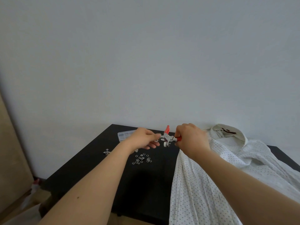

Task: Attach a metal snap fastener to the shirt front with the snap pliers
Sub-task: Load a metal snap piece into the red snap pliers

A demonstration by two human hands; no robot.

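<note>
Gripping red-handled snap pliers in your right hand, your left hand pinches a snap fastener at their head above the black table, clear fastener box behind, dotted shirt alongside.

Two bare forearms, no sleeves in view anywhere up to the frame edge. No watch, rings or bands seen on left hand or right hand; nails short & unpainted where visible. Small dark mole on left forearm, approx mid-length; fingers slim, knuckles smooth, wrists narrow & bare
</note>
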